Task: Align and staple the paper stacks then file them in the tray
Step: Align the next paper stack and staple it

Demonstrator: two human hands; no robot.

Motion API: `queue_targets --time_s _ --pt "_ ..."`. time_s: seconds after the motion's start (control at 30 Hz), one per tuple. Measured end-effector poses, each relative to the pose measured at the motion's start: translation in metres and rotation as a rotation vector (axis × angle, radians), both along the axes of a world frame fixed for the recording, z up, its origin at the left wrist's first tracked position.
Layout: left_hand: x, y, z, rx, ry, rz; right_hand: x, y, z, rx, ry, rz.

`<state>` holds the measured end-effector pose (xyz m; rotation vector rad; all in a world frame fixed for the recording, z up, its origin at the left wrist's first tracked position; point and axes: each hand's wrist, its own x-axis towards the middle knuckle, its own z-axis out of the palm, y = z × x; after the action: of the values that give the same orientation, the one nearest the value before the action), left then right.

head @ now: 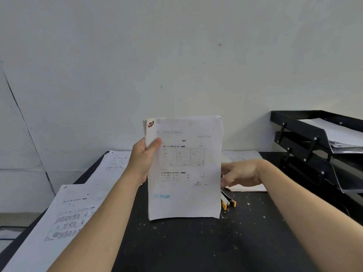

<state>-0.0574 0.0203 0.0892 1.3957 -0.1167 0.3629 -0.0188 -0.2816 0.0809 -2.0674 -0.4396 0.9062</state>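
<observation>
My left hand (142, 160) grips a stack of printed papers (184, 167) by its left edge, thumb on the front sheet. The stack stands upright with its bottom edge on the black table (196, 242). My right hand (241, 173) is beside the stack's right edge with its fingers relaxed and partly hidden behind the sheets; whether it touches the stack is unclear. A stapler with yellow ends (227, 202) lies on the table just right of the stack. The black tiered tray (306, 134) stands at the right, with white papers in its top level.
Loose printed sheets (78, 209) spread over the table's left side and hang past its edge. A small pile of white paper (247, 187) lies under my right hand, and more sheets (239, 156) lie at the back. A pale wall is close behind.
</observation>
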Motion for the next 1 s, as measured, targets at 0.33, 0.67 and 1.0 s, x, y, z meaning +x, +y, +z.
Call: queue_targets --time_s 0.33,0.67,1.0 --pt "-0.004 0.007 0.006 -0.159 0.065 -0.036 -0.010 0.026 -0.008 0.525 -0.173 -0.349" --pt "-0.016 0.003 -0.022 -0.031 0.194 -0.140 -0.001 0.030 -0.002 0.647 -0.176 -0.395" --pt "-0.014 -0.023 -0.010 0.060 0.121 -0.003 -0.005 0.036 0.006 0.542 -0.372 -0.508"
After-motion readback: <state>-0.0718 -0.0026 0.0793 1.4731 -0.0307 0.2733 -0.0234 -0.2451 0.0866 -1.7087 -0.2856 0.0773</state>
